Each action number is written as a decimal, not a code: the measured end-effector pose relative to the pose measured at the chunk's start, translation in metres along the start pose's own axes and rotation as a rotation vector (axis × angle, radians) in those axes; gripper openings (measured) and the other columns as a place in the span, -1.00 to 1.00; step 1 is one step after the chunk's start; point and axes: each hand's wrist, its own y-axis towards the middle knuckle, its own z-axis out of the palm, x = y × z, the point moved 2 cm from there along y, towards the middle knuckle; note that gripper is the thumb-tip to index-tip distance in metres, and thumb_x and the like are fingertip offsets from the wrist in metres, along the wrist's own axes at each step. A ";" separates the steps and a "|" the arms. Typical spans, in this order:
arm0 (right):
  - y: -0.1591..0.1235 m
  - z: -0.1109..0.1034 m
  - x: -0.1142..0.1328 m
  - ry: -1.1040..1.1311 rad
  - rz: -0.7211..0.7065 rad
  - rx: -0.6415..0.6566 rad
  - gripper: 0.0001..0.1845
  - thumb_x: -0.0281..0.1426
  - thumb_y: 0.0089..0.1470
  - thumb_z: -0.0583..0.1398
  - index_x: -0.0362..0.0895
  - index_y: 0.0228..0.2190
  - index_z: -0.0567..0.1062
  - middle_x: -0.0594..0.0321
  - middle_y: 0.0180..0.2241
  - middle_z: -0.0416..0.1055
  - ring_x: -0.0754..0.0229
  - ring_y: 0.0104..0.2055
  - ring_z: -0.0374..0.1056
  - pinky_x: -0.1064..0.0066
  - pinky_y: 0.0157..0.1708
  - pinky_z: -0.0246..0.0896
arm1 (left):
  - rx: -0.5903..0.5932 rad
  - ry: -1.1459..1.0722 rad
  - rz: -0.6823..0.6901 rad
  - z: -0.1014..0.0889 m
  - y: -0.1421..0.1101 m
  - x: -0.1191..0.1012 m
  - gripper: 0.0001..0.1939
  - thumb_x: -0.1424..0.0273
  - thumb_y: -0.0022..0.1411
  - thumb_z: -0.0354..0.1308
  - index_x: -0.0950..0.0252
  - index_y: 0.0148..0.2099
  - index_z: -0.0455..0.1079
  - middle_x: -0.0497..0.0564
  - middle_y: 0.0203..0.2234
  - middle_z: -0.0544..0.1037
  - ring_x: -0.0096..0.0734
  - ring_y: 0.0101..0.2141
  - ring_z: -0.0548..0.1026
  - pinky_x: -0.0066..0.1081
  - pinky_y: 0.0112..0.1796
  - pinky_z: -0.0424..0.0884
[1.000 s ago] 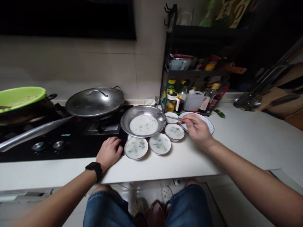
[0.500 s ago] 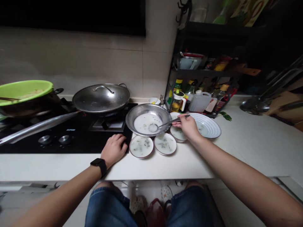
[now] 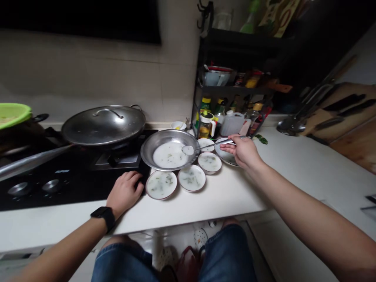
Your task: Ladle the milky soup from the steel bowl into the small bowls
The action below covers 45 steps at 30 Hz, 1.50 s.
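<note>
My right hand (image 3: pixel 246 152) is closed around the handle of a metal ladle (image 3: pixel 212 144). The ladle's round end, with pale liquid in it, is over the right side of a steel basin (image 3: pixel 146 153). Whitish soup with green bits lies in the basin. My left hand (image 3: pixel 125 191) rests at the cooktop's right edge, fingers loosely bent, holding nothing. Close in front of the basin stand two small bowls of the same soup, a left bowl (image 3: pixel 161 198) and a right bowl (image 3: pixel 192 190). Further bowls (image 3: pixel 210 172) sit to its right, beside a plate (image 3: pixel 221 153) partly behind my right hand.
A lidded wok (image 3: pixel 102 127) with a long handle is on the black cooktop (image 3: pixel 88 184), near a green basin (image 3: pixel 14 113) at the left. Behind the bowls stands a rack (image 3: pixel 235 88) with bottles and jars. Ladles and knives are at the right; a green leaf (image 3: pixel 261 139) lies on the counter.
The view has turned to the right, so most things appear further left. The ladle has come up and rightward to the basin's right rim. My left hand keeps its place by the cooktop.
</note>
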 end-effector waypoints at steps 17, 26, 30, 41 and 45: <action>0.004 -0.153 0.026 -0.403 -0.434 -0.209 -0.86 -0.29 0.32 0.22 -0.05 -0.31 0.45 0.22 -0.54 0.54 0.07 -0.51 0.59 0.24 -0.44 0.63 | 0.012 0.031 0.049 0.005 0.001 0.013 -0.61 0.21 0.40 -0.02 0.28 -0.02 0.55 0.19 -0.02 0.62 -0.03 -0.01 0.54 -0.05 0.08 0.46; -0.049 -0.142 0.032 -1.264 -1.227 0.327 -0.80 -0.40 0.35 0.18 -0.05 -0.13 0.62 0.10 -0.13 0.69 0.04 -0.10 0.64 0.22 -0.05 0.59 | -0.011 0.023 0.066 0.006 0.001 0.015 -0.62 0.21 0.38 0.00 0.28 -0.03 0.58 0.18 -0.05 0.63 -0.01 -0.03 0.56 -0.05 0.05 0.48; -0.055 -0.127 0.039 -1.239 -1.361 0.339 -0.80 -0.46 0.32 0.19 -0.07 -0.11 0.62 0.11 -0.19 0.69 0.03 -0.14 0.65 0.21 -0.07 0.58 | -0.013 0.028 0.050 0.004 0.001 0.011 -0.63 0.23 0.37 0.00 0.27 -0.03 0.58 0.17 -0.04 0.63 -0.02 -0.04 0.56 -0.07 0.05 0.47; -0.031 0.011 -0.007 -0.796 -0.974 0.220 -0.70 -0.21 0.41 0.11 -0.06 -0.15 0.60 0.12 -0.21 0.68 0.06 -0.23 0.62 0.28 -0.18 0.51 | -0.023 -0.009 0.007 0.000 0.000 -0.002 -0.69 0.33 0.37 0.04 0.28 -0.04 0.58 0.20 -0.05 0.61 -0.03 -0.05 0.54 -0.05 0.03 0.48; -0.010 0.044 -0.035 -0.770 -0.830 0.299 -0.69 -0.16 0.37 0.12 -0.06 -0.19 0.58 0.10 -0.27 0.67 0.00 -0.24 0.63 0.19 -0.15 0.52 | -0.011 -0.017 -0.013 -0.001 0.000 -0.005 -0.70 0.35 0.37 0.05 0.28 -0.02 0.57 0.18 -0.03 0.60 -0.04 -0.03 0.52 -0.06 0.05 0.46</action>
